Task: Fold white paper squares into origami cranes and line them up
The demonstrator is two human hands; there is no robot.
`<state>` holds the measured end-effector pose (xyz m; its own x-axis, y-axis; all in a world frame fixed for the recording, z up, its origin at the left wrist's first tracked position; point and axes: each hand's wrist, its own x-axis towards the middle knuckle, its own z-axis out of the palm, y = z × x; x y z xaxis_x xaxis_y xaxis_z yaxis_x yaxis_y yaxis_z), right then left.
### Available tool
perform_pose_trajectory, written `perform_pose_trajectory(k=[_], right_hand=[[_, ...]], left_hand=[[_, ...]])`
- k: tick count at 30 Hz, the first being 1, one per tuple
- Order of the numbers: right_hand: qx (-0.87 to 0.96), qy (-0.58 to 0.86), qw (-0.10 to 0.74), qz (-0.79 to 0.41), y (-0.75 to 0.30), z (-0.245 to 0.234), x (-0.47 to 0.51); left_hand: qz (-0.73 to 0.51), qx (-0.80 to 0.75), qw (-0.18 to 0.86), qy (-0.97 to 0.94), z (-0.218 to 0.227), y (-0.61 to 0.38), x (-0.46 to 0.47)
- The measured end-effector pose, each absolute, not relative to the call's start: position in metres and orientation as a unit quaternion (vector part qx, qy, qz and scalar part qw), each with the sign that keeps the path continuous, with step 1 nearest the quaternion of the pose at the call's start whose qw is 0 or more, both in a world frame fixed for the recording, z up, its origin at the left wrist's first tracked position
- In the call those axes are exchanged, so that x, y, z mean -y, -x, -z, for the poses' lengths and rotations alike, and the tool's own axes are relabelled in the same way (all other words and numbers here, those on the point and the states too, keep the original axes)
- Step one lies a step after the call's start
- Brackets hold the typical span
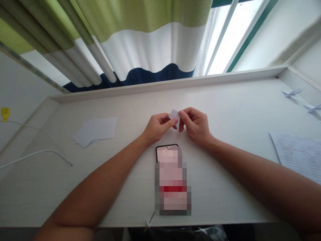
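Between my two hands is a small folded piece of white paper point(174, 114), held above the middle of the white desk. My left hand point(157, 126) pinches it from the left, with the thumb laid across its front. From the right, my right hand point(195, 123) grips its edge between thumb and curled fingers. Just below the hands a phone point(168, 149) lies face up on the desk, most of its screen blurred out. Some loose white paper sheets point(97, 130) overlap in a pile to the left of my left hand.
Two folded paper pieces point(293, 93) sit at the far right by the desk's side wall. Lined written paper point(301, 155) lies near my right forearm. A white cable point(54, 151) runs across the left side. Behind the desk's raised back edge point(160, 85) hangs a striped curtain point(150, 43).
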<state>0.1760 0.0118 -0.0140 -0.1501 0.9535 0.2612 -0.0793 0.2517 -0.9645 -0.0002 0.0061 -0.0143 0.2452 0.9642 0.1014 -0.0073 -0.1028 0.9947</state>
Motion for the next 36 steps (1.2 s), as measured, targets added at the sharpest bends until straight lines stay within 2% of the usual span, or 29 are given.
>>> perform_pose_trajectory(k=[5,10,16,21,25,31,36], right_hand=[[0.579,0.356,0.523,-0.515,-0.176,0.017,-0.015],[0.573,0.340,0.555,-0.497,-0.176,0.018,-0.017],[0.601,0.325,0.503,-0.530,-0.177,0.019,-0.020],[0.560,0.356,0.547,-0.510,-0.178,0.021,-0.024],[0.541,0.357,0.555,-0.521,-0.178,0.021,-0.028],[0.564,0.336,0.506,-0.560,-0.180,0.016,-0.029],[0.573,0.322,0.502,-0.562,-0.182,0.015,-0.028]], left_hand=[[-0.465,-0.406,0.543,-0.568,0.014,-0.001,-0.007],[-0.479,-0.392,0.547,-0.564,0.012,0.000,-0.007],[-0.457,-0.386,0.542,-0.590,0.015,0.000,-0.007],[-0.404,-0.405,0.545,-0.614,0.011,-0.001,-0.003],[-0.380,-0.419,0.519,-0.641,0.011,0.000,-0.001],[-0.377,-0.418,0.500,-0.658,0.010,-0.001,0.001],[-0.383,-0.438,0.448,-0.679,0.006,-0.002,0.004]])
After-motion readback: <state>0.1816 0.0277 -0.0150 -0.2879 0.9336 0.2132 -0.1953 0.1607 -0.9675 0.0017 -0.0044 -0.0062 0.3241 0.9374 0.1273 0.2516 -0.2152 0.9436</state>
